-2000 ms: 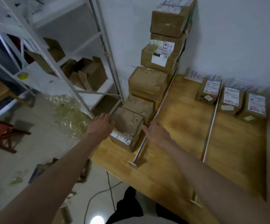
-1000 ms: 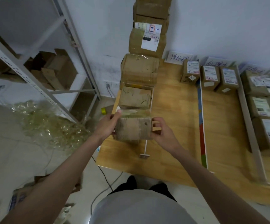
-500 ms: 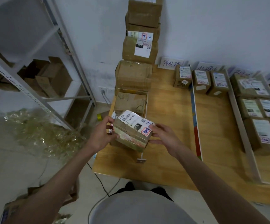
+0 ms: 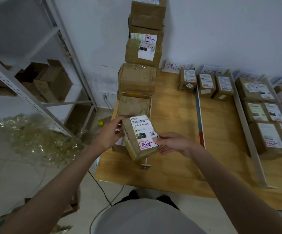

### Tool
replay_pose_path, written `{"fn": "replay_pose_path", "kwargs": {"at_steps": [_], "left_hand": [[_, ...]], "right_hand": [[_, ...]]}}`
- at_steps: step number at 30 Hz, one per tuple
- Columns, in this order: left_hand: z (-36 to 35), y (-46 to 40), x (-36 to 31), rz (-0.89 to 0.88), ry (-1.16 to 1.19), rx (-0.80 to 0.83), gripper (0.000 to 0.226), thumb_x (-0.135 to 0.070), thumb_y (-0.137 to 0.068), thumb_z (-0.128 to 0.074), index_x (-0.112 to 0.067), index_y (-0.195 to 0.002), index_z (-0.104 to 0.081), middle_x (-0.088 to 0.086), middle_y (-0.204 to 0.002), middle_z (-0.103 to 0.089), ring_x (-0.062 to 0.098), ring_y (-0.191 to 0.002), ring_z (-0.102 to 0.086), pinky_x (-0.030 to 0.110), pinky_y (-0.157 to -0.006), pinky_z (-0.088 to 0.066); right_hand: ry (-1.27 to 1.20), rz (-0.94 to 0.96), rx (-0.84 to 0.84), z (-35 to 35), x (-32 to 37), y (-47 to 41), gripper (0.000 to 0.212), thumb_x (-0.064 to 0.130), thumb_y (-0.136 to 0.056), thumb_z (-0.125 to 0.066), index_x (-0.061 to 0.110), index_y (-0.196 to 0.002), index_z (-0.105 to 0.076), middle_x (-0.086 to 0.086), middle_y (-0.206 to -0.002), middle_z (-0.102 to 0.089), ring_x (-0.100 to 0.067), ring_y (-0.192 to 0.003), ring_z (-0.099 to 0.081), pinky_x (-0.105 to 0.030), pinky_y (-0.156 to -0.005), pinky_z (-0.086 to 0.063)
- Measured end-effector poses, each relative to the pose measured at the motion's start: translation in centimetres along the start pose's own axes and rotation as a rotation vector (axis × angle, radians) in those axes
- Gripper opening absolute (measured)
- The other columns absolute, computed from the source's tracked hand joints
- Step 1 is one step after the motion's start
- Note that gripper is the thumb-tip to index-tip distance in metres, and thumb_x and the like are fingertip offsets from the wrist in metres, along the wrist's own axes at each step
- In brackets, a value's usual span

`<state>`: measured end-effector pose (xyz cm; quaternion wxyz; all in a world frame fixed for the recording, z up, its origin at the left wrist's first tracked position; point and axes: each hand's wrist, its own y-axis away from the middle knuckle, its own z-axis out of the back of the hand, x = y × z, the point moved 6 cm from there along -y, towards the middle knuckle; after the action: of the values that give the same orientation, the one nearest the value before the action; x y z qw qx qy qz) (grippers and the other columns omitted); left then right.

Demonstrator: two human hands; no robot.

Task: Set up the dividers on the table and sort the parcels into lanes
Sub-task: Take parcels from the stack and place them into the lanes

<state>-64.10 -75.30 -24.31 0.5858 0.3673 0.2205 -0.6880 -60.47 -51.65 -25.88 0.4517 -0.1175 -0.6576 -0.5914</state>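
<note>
I hold a cardboard parcel (image 4: 141,137) between both hands, lifted over the near left corner of the wooden bench (image 4: 174,119). My left hand (image 4: 109,135) grips its left side with the fingers curled around the edge, and my right hand (image 4: 174,143) pinches its right edge, thumb on the label. The parcel is tilted, its white label facing up at me, with a barcode, the print 070-070-A80 and a red-framed stamp near the lower corner.

Just behind it another parcel (image 4: 133,106) lies in the leftmost lane, and beyond that a stack of boxes (image 4: 143,48) rises against the wall. A white divider (image 4: 200,119) with coloured patches runs across the bench to my right, and a plain one (image 4: 248,132) lies further right. Labelled parcels (image 4: 206,84) sit in rows in the lanes by these dividers, with handwritten cards (image 4: 175,66) propped against the wall behind them. A metal shelf rack (image 4: 59,65) holding open cartons stands to my left.
</note>
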Motion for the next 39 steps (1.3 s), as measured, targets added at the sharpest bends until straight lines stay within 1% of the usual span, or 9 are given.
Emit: {"fn": "replay_pose_path", "kwargs": {"at_steps": [7,14,16,19,25,29,33,37,39], "left_hand": [[-1.6,-1.2,-2.4,-0.02,-0.239,-0.023,0.04,-0.026,-0.095,-0.064,-0.026,-0.133,-0.052,-0.002,-0.131,-0.059,0.02,-0.118,-0.058,0.041,-0.093,-0.052],[-5.2,-3.3,-8.5,-0.217,-0.454,0.044,0.039,-0.039,-0.104,-0.04,-0.017,-0.133,-0.053,0.004,-0.131,-0.055,0.021,-0.116,-0.055,0.028,-0.079,-0.041],[-6.3,-4.2,-9.9,-0.235,-0.492,0.083,0.044,-0.042,-0.104,-0.037,-0.015,-0.135,-0.052,0.006,-0.131,-0.055,0.023,-0.117,-0.054,0.031,-0.081,-0.045],[-8.0,-5.8,-11.3,-0.238,-0.515,0.15,0.047,-0.044,-0.104,-0.035,-0.013,-0.135,-0.051,0.008,-0.132,-0.055,0.026,-0.117,-0.054,0.04,-0.091,-0.049],[-12.2,-9.3,-13.0,-0.098,-0.393,0.248,0.06,-0.053,-0.103,-0.031,-0.009,-0.14,-0.048,0.012,-0.144,-0.049,0.029,-0.127,-0.05,0.043,-0.101,-0.044],[-14.6,-11.9,-13.5,0.016,-0.295,0.289,0.066,-0.06,-0.099,-0.036,-0.006,-0.13,-0.056,0.011,-0.125,-0.062,0.023,-0.102,-0.057,0.034,-0.079,-0.046],[-16.2,-15.0,-13.3,0.136,-0.138,0.275,0.051,-0.059,-0.093,-0.054,-0.01,-0.103,-0.062,0.005,-0.1,-0.069,0.021,-0.083,-0.063,0.033,-0.066,-0.051],[-16.9,-18.8,-12.9,0.239,0.003,0.232,0.04,-0.049,-0.092,-0.062,-0.01,-0.101,-0.065,0.008,-0.1,-0.07,0.024,-0.088,-0.067,0.042,-0.081,-0.058],[-17.2,-20.6,-12.6,0.267,0.02,0.227,0.032,-0.044,-0.094,-0.061,-0.013,-0.1,-0.064,0.007,-0.102,-0.069,0.024,-0.091,-0.066,0.04,-0.083,-0.057]], "right_hand": [[-0.002,-0.021,-0.165,2.7,-1.9,1.6,0.033,0.041,-0.092,-0.067,0.022,-0.119,-0.066,0.001,-0.113,-0.072,-0.021,-0.098,-0.071,-0.035,-0.092,-0.057],[-0.081,-0.068,-0.364,8.1,-4.8,4.3,0.028,0.041,-0.094,-0.065,0.018,-0.111,-0.067,-0.003,-0.114,-0.069,-0.03,-0.098,-0.072,-0.044,-0.094,-0.057],[-0.102,-0.077,-0.436,9.4,-5.6,5.0,0.03,0.042,-0.094,-0.064,0.017,-0.11,-0.067,-0.005,-0.115,-0.07,-0.029,-0.091,-0.073,-0.042,-0.09,-0.058],[-0.107,-0.091,-0.543,11.2,-6.1,6.0,0.037,0.042,-0.096,-0.061,0.01,-0.113,-0.067,-0.007,-0.107,-0.071,-0.019,-0.075,-0.067,-0.029,-0.07,-0.058],[-0.129,-0.08,-0.633,14.0,-5.8,5.5,0.04,0.039,-0.098,-0.058,0.004,-0.115,-0.067,-0.009,-0.102,-0.069,-0.019,-0.076,-0.063,-0.025,-0.063,-0.051],[-0.12,-0.084,-0.641,16.1,-5.0,3.3,0.041,0.04,-0.097,-0.058,0.004,-0.115,-0.065,-0.009,-0.107,-0.068,-0.018,-0.079,-0.062,-0.025,-0.063,-0.051],[-0.127,-0.056,-0.61,18.1,-3.8,0.2,0.036,0.039,-0.096,-0.06,0.006,-0.109,-0.067,-0.011,-0.105,-0.069,-0.02,-0.078,-0.063,-0.031,-0.069,-0.054],[-0.088,-0.036,-0.592,20.7,-2.9,-3.1,0.038,0.042,-0.096,-0.06,0.006,-0.103,-0.068,-0.011,-0.099,-0.068,-0.02,-0.078,-0.062,-0.034,-0.073,-0.054],[-0.028,-0.045,-0.579,22.1,-2.5,-4.6,0.046,0.047,-0.096,-0.056,0.006,-0.114,-0.066,-0.011,-0.113,-0.068,-0.023,-0.093,-0.064,-0.035,-0.082,-0.053]]}}
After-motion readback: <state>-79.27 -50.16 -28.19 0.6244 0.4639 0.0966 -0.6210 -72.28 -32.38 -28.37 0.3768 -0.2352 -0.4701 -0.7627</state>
